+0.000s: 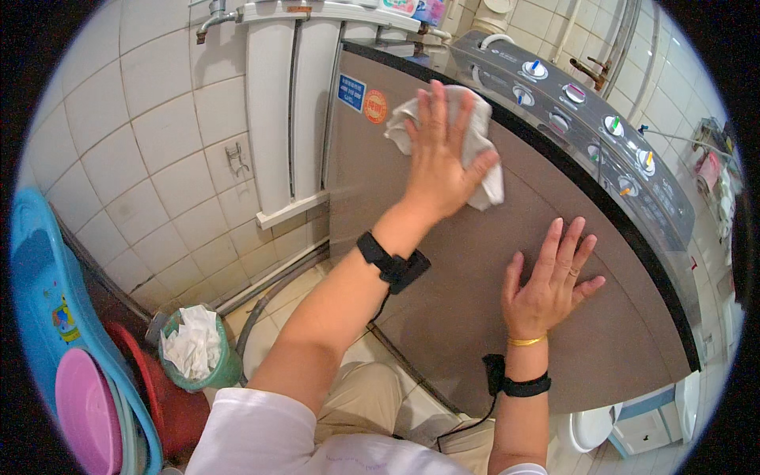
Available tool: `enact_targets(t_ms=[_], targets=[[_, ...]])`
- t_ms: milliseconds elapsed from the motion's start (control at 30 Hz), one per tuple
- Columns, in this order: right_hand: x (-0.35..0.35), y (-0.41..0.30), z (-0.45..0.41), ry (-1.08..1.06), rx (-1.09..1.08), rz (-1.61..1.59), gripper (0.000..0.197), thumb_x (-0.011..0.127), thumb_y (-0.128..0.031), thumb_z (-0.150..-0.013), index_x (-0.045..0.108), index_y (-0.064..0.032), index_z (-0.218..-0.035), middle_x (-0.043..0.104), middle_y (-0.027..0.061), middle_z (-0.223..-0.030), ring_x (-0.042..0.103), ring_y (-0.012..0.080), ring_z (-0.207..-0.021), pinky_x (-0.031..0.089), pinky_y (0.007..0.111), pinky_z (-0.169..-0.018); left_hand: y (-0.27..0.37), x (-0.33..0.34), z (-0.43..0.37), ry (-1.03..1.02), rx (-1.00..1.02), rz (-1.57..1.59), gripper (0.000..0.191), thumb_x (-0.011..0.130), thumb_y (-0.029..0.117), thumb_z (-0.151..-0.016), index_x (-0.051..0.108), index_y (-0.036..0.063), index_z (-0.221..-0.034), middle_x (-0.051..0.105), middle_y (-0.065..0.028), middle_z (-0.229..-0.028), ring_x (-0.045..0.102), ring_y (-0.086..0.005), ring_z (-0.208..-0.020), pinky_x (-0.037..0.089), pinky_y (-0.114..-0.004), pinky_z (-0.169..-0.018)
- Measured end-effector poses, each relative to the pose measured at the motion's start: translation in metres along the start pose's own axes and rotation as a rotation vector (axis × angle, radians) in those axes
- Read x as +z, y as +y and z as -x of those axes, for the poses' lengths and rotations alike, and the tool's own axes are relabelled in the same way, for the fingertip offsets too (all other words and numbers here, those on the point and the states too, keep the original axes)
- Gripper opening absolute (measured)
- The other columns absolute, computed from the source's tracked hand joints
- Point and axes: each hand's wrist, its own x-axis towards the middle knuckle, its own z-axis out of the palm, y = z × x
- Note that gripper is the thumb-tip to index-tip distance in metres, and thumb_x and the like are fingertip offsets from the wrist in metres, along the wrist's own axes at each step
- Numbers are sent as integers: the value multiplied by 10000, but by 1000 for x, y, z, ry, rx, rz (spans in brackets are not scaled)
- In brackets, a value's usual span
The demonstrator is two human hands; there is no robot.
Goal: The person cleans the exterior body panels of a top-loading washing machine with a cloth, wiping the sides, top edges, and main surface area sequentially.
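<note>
My left hand (442,148) holds a crumpled white cloth (484,172) flat against the brown side panel of a washing machine (463,261), near its upper edge. The fingers are spread over the cloth, which shows on both sides of the hand. Lower and to the right, my right hand (546,279) is spread over the same panel with nothing in it; whether its palm touches the panel cannot be told. Blue and orange stickers are on the panel's left part. Coloured knobs line the grey control panel (638,142) beyond the black edge.
At left stand a blue plastic tub (41,255), a pink basin (89,415) and a green bin (228,356) filled with white tissues. A white radiator (270,119) and a tap (217,24) are on the tiled wall. A grey hose (258,314) runs along the floor.
</note>
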Motion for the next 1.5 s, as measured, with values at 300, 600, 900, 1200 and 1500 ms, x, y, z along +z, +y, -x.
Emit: enact_targets(t_ms=[300, 600, 900, 1200, 1500], targets=[[2, -3, -1, -2, 6, -6, 616, 579, -294, -852, 441, -151, -1436, 332, 83, -1545, 195, 258, -1470, -136, 512, -1148, 0, 1, 4, 74, -88, 92, 898, 438, 657, -902, 73, 157, -1552, -45, -220, -1591, -46, -446, -1454, -27, -659, -1092], [5, -1, 0, 20, 2, 36, 606, 556, -311, -867, 438, -149, -1439, 339, 99, -1539, 196, 275, -1468, -131, 526, -1146, 21, 2, 15, -59, 108, -60, 927, 490, 689, -850, 155, 178, -1548, -32, -191, -1600, -45, -430, -1460, 0, -674, -1088], [4, -1, -1, -2, -3, 56, 578, 552, -306, -865, 473, -158, -1418, 348, 86, -1536, 219, 268, -1462, -118, 524, -1152, 0, -2, -1, 38, -97, 70, 868, 441, 636, -914, 73, 175, -1552, -46, -204, -1595, -49, -425, -1460, -17, -658, -1096], [6, 0, 1, 30, 3, 28, 570, 549, -307, -871, 475, -156, -1416, 354, 89, -1533, 227, 270, -1460, -107, 521, -1154, 39, 1, 15, -99, 134, -74, 827, 424, 650, -905, 171, 192, -1545, -25, -165, -1605, -37, -411, -1465, 12, -644, -1108], [3, -3, -1, 14, -1, 22, 574, 571, -285, -856, 486, -154, -1408, 351, 88, -1535, 227, 264, -1461, -100, 520, -1157, -10, -7, -6, 31, -103, 59, 803, 404, 621, -938, 105, 197, -1551, -14, -164, -1606, -22, -417, -1463, 6, -642, -1110]])
